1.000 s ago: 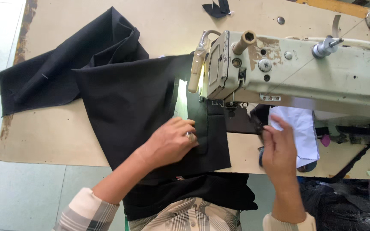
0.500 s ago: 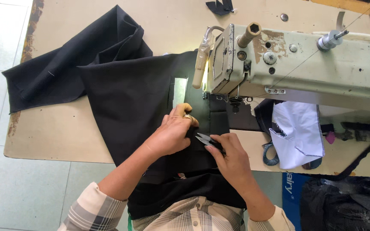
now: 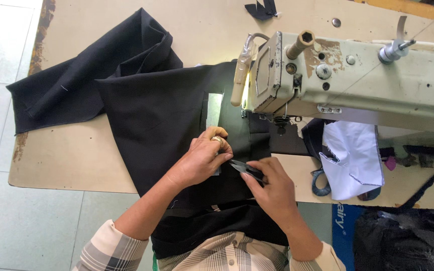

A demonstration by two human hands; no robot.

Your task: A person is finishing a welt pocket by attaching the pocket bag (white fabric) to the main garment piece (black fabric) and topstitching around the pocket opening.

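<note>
My right hand point(image 3: 272, 188) is curled around a small dark tool point(image 3: 247, 168), likely thread snips, though only its tip shows past my fingers and I can't make out the blades. My left hand point(image 3: 202, 158) is bent over, fingertips pressing the black cloth point(image 3: 161, 115) flat against the table point(image 3: 66, 155); what lies under my palm is hidden. The tool's tip sits just beside my left fingertips, over the cloth in front of the sewing machine point(image 3: 352, 80). The needle area is in shadow under the machine head, so I can't tell what is there. A pale strip point(image 3: 213, 110) lies on the cloth near the machine. To the right a white piece point(image 3: 355, 155) rests on the table, with blue-handled scissors point(image 3: 320, 183) partly tucked beneath it. The machine's right end and the table's far edge are cut off.

A second ago my right hand was out by the white piece, empty as far as I could see; half a second ago it had already come beside my left, holding the tool. My left hand has hardly shifted.
</note>
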